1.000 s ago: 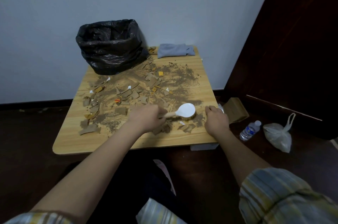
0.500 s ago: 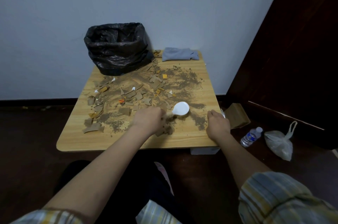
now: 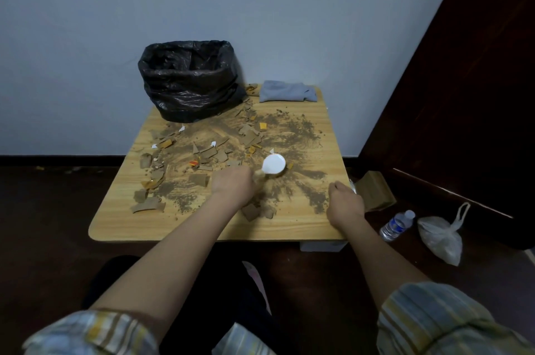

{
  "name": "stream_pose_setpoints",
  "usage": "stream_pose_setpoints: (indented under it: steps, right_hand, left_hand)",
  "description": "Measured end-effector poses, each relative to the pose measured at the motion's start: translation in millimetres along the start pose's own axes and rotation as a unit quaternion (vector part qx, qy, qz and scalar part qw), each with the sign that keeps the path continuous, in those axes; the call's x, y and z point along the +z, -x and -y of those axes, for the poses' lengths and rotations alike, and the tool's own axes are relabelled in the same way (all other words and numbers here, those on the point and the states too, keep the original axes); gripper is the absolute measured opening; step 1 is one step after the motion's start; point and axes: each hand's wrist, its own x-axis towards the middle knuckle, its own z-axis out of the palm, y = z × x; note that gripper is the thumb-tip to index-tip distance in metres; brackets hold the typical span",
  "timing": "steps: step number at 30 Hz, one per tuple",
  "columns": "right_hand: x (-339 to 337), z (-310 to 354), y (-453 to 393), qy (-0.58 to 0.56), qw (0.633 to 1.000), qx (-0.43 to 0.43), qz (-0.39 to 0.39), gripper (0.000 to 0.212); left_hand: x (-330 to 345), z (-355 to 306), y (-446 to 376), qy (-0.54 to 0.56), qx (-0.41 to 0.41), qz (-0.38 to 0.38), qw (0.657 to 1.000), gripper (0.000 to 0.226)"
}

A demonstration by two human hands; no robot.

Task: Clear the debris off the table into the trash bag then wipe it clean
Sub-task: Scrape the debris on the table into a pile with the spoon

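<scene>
1. Left hand [image 3: 231, 185] curled round the pale handle of a white scoop [image 3: 273, 163], bowl tipped up and lying over the dirt right of centre on the table [image 3: 115, 227].
2. Right hand [image 3: 344, 202] resting on the table at the near right edge, fingers curled in a loose fist; possibly holding something small, but too hidden to tell.
3. Still in step 1 of 2, judging by the layout: debris [image 3: 208, 152] spread across most of the tabletop, brown cardboard scraps [image 3: 147, 205] towards the left and near side, fine brown dirt [image 3: 292, 134] smeared in streaks towards the far right.
4. Trash bag [image 3: 188, 79] standing open at the far left corner of the table, black and crumpled, against the wall.
5. Folded grey cloth [image 3: 285, 91] at the far edge just right of the bag, apparently untouched, so wiping not yet begun.
6. Next move, most likely: gather a load of dirt in the scoop, keep the bowl level, carry it across the scraps to the bag's mouth; spilling on the way a fair risk.
7. Tabletop light wood grain with rounded corners, low to a dark floor.
8. On the floor to the right: a brown cardboard piece [image 3: 375, 191] beside the table, a water bottle [image 3: 396, 224] and a knotted white plastic bag [image 3: 441, 236].
9. Plain pale wall behind, dark wooden door [image 3: 463, 94] at right.
</scene>
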Motion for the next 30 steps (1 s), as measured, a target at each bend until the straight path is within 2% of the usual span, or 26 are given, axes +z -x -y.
stream_pose_setpoints:
  steps: [5, 8, 10, 12, 15, 17, 19, 23, 27, 28, 30]
  right_hand:
    - [-10.3, 1.2, -3.0, -0.011, 1.0, 0.007, 0.02, 0.034]
    - [-12.0, 4.1, -3.3, -0.009, 1.0, 0.022, 0.02, 0.036]
    - [-12.2, 12.0, -1.8, -0.045, 0.999, 0.015, -0.017, 0.043]
    - [-13.4, 28.3, 3.2, -0.127, 0.988, -0.029, -0.078, 0.046]
    - [-20.6, 62.8, 11.0, -0.245, 0.955, -0.101, -0.131, 0.034]
    - [-28.6, 85.1, 13.9, -0.325, 0.932, -0.125, -0.096, 0.029]
    - [-38.1, 104.7, 15.1, -0.42, 0.899, -0.122, -0.036, 0.04]
    - [-49.6, 130.1, 11.1, -0.566, 0.824, -0.032, 0.018, 0.04]
    - [-56.8, 142.7, 5.5, -0.619, 0.781, 0.047, 0.07, 0.032]
    - [-58.3, 143.1, 4.1, -0.619, 0.779, 0.058, 0.077, 0.031]
    - [-60.3, 140.9, 2.2, -0.579, 0.811, 0.056, 0.061, 0.032]
  left_hand:
    - [-2.3, 10.6, -4.4, 0.054, -0.035, -0.006, 0.998, 0.02]
    - [-3.0, 16.1, 2.1, 0.08, -0.03, -0.033, 0.996, 0.018]
    - [-2.8, 18.6, 9.3, 0.106, -0.017, -0.054, 0.993, 0.018]
    - [-2.6, 19.0, 15.5, 0.15, 0.0, -0.054, 0.987, 0.019]
    - [-2.5, 14.8, 23.4, 0.204, 0.018, -0.039, 0.978, 0.023]
    - [-1.2, 9.5, 28.4, 0.235, 0.025, -0.037, 0.971, 0.027]
    - [2.4, 4.1, 32.8, 0.262, 0.033, -0.044, 0.964, 0.032]
    - [10.0, -3.0, 36.1, 0.283, 0.024, -0.053, 0.957, 0.045]
    - [14.0, 0.0, 35.8, 0.268, 0.045, -0.026, 0.962, 0.058]
    - [14.3, 2.2, 35.6, 0.276, 0.061, -0.015, 0.959, 0.057]
    - [14.8, 9.3, 35.5, 0.292, 0.08, 0.001, 0.953, 0.053]
